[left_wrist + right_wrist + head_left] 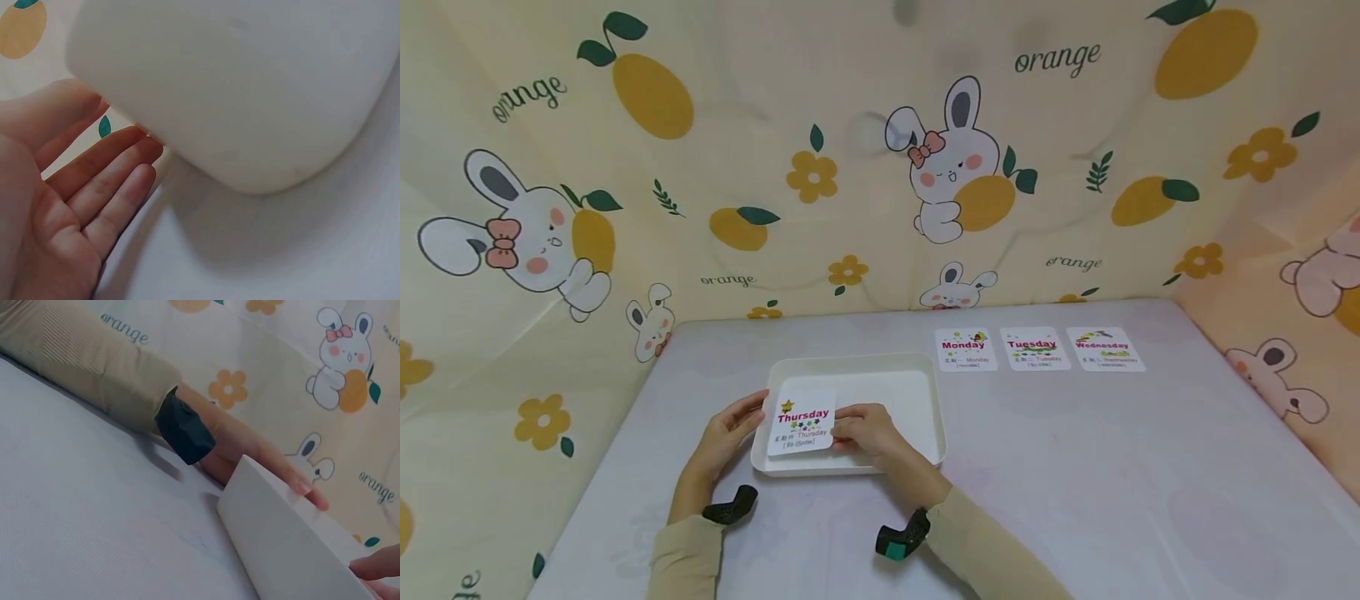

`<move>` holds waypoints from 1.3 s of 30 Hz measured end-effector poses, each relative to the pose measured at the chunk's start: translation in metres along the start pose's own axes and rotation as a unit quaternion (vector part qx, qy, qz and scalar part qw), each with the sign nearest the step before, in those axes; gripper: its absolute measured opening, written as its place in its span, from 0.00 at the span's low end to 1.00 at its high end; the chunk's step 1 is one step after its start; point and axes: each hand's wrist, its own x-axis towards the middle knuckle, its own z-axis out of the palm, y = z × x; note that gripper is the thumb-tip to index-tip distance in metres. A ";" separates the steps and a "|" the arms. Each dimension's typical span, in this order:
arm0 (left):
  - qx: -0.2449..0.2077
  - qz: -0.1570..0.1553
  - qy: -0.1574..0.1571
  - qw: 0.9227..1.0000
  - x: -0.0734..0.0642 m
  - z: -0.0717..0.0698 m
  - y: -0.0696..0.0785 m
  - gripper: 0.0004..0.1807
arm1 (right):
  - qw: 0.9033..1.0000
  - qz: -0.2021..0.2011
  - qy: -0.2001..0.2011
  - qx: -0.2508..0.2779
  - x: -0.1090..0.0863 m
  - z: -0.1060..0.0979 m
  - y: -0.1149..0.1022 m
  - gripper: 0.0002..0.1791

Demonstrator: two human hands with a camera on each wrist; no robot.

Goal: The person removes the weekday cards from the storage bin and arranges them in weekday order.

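Pinched only at one edge by the right hand (870,430), the Thursday card (802,422) could slip into the tray (891,385) (which the straight-fingered left hand (727,434) merely touches).

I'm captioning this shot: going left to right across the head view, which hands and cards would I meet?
Left hand, Thursday card, right hand, Monday card, Tuesday card, Wednesday card.

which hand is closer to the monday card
Right. The right hand is at the right edge of the Thursday card, below and left of the Monday card in the head view. The left hand is farther left, at the left rim of the tray.
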 end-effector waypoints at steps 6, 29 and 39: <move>0.007 -0.010 0.001 1.000 0.001 0.001 0.001 0.31 | 1.000 -0.008 -0.002 0.008 -0.004 -0.006 -0.004 0.20; 0.013 0.000 0.009 1.000 -0.001 0.002 0.000 0.30 | 1.000 -0.021 -0.001 -0.019 -0.037 -0.048 -0.021 0.20; 0.020 -0.013 0.009 1.000 0.000 0.003 -0.001 0.31 | 0.996 -0.040 0.015 -0.080 -0.051 -0.072 -0.028 0.21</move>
